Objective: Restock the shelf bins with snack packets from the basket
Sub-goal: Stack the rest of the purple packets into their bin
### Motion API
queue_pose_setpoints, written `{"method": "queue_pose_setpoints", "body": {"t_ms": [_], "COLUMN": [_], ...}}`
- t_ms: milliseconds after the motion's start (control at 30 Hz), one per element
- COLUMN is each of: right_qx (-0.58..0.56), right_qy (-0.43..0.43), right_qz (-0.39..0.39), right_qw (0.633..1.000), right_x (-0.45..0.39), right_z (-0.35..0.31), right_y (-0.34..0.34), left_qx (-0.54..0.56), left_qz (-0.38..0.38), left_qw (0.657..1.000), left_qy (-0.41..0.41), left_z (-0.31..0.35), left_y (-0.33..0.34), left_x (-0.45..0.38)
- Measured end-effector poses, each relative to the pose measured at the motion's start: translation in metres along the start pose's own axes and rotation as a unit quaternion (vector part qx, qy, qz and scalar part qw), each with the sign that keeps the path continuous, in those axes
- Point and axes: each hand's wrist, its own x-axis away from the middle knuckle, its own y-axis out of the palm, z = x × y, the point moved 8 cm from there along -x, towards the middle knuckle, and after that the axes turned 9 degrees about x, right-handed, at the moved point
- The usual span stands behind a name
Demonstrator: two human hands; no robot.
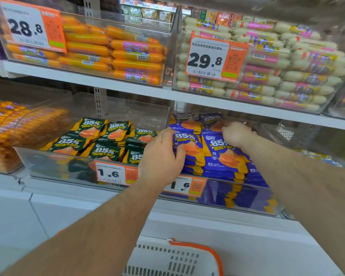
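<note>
Both hands in the clear bin (217, 198) on the low shelf. Left hand (161, 156) curled round the left edge of a blue packet (187, 144). Right hand (237, 136) pinching the top of another blue packet (223, 154). Packets lying tilted, long way running front to back, tops pointing to the back. Green packets (104, 140) in the next bin, left. White basket (173, 259) with an orange rim down below.

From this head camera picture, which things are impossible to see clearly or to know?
- Basket contents: cut off by the bottom edge.
- Right hand fingertips: buried behind the purple packets.
- Orange packets at far left: motion blur hides their print.
- Small text on the 1.6 price tag: too small.
- Left hand palm side: faces away.
</note>
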Motion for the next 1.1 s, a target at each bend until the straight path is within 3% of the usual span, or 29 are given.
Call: {"method": "queue_pose_setpoints", "body": {"t_ms": [100,200,333,467,533,667,800,900,967,1100], "right_qx": [0.065,0.058,-0.083,-0.229,-0.263,-0.279,-0.215,-0.213,-0.266,-0.235], "right_qy": [0.011,-0.044,-0.210,-0.282,-0.259,-0.169,-0.089,0.026,0.095,0.107], "right_qz": [0.045,0.141,0.308,0.288,0.230,-0.007,-0.210,-0.334,-0.407,-0.525], "right_qw": [0.997,0.987,0.924,0.886,0.900,0.945,0.950,0.918,0.868,0.811], "right_x": [0.023,0.059,0.129,0.192,0.206,0.234,0.267,0.292,0.314,0.354], "right_z": [-0.008,-0.037,-0.092,-0.138,-0.152,-0.168,-0.168,-0.154,-0.147,-0.149], "right_y": [-0.010,-0.028,-0.030,0.023,0.071,0.210,0.333,0.401,0.429,0.473], "left_qx": [0.012,0.038,0.001,0.054,0.078,0.065,0.052,0.054,0.055,0.067], "left_qz": [-0.013,-0.004,0.071,0.099,0.072,-0.069,-0.276,-0.296,-0.283,-0.252], "left_qw": [1.000,0.999,0.995,0.989,0.992,0.986,0.900,0.849,0.829,0.802], "left_qy": [-0.007,-0.011,0.070,0.096,0.062,-0.137,-0.332,-0.435,-0.478,-0.537], "left_z": [-0.001,0.001,0.016,-0.003,-0.038,-0.132,-0.214,-0.258,-0.279,-0.304], "left_y": [0.001,-0.006,-0.034,-0.056,-0.057,-0.036,0.003,0.008,0.007,0.001], "left_x": [-0.001,-0.006,0.017,0.076,0.110,0.187,0.253,0.292,0.309,0.321]}}
